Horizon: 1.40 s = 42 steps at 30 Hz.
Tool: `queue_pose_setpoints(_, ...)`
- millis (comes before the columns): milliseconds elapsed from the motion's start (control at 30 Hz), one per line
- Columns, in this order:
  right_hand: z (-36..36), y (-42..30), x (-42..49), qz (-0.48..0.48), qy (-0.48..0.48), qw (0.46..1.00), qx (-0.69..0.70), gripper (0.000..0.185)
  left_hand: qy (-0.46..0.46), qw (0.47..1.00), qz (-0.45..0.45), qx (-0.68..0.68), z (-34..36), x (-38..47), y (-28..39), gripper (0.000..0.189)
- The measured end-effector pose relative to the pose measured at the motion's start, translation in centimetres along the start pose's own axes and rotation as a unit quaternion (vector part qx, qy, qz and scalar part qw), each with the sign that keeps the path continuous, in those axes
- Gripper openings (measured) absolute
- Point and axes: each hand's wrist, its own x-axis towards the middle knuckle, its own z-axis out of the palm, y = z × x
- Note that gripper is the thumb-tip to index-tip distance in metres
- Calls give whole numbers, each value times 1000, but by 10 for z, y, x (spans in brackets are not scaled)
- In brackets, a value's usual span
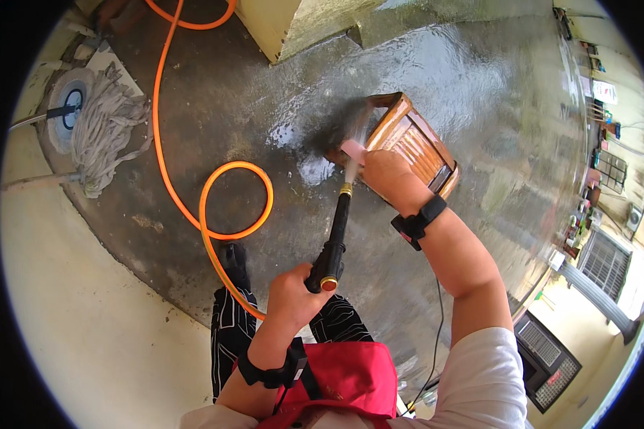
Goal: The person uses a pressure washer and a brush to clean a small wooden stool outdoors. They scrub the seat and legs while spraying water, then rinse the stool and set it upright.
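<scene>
My left hand (pixel 296 300) grips a black spray gun (pixel 337 236) with a brass tip, and an orange hose (pixel 218 263) runs to that hand. Water (pixel 351 170) sprays from the tip towards a pink sponge or cloth (pixel 353 151). That pink piece is held in the fingers of my right hand (pixel 390 177), against the near side of a wet brown wooden stool or small piece of furniture (pixel 418 150). It has a slatted panel and appears tilted on the floor. My right hand hides part of its frame.
The wet concrete floor (pixel 295 214) carries the looped hose. A string mop (pixel 104 123) and a round-headed cleaning tool (pixel 68 107) lean by the left wall. A pale pillar base (pixel 279 32) stands ahead. A thin black cable (pixel 439 322) hangs at my right.
</scene>
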Motion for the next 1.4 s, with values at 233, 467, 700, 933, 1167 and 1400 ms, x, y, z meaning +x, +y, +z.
queue_pose_setpoints(233, 40, 11, -21, 79, -79, 986, 125, 27, -19, 1000, -5, -4, 4, -3, 3, 32)
queue_pose_setpoints(467, 61, 53, -18, 278, 102, 908, 297, 33, -44, 999, -1, 7, 13, -2, 6, 33)
queue_pose_setpoints(700, 110, 63, -42, 338, 172, 843, 381, 35, -73, 997, -18, 13, 21, -1, 15, 34)
queue_pose_setpoints(933, 109, 108, -5, 273, 240, 859, 361, 30, -45, 998, 34, 23, 29, 2, 22, 30)
queue_pose_setpoints(1167, 94, 132, 14, 256, 178, 869, 385, 33, -37, 999, 22, 16, 31, 8, 27, 29)
queue_pose_setpoints(1400, 97, 148, 15, 287, 122, 885, 347, 33, -42, 998, 41, -17, 22, 8, 37, 28)
